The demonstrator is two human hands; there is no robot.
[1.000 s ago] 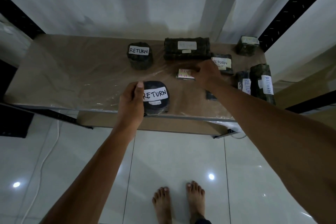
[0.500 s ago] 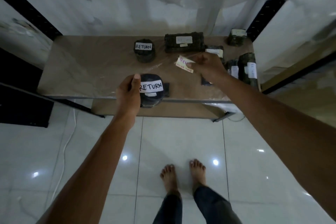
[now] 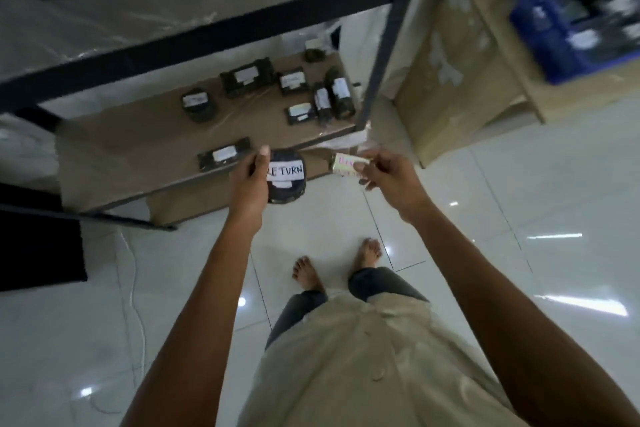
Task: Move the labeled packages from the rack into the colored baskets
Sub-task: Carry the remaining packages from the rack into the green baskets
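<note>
My left hand (image 3: 250,180) grips a round dark package (image 3: 288,180) with a white RETURN label, held just off the front edge of the low rack shelf (image 3: 131,156). My right hand (image 3: 384,172) pinches a small flat pale package (image 3: 344,165) with pink writing, held over the floor in front of the shelf. Several dark labeled packages stay on the shelf: a flat one (image 3: 224,157) near the front, a round one (image 3: 198,104) further back, and a cluster (image 3: 322,97) at the right.
A black rack beam (image 3: 194,35) and upright post (image 3: 388,28) frame the shelf. Blue baskets (image 3: 575,10) sit on a cardboard-covered stand (image 3: 460,55) at upper right. My bare feet (image 3: 308,274) stand on white glossy tiles. A dark block (image 3: 38,250) lies at left.
Both hands have drawn back from the shelf with their packages, now off its front edge. The view has pulled back and tilted, showing the rack frame and the blue baskets.
</note>
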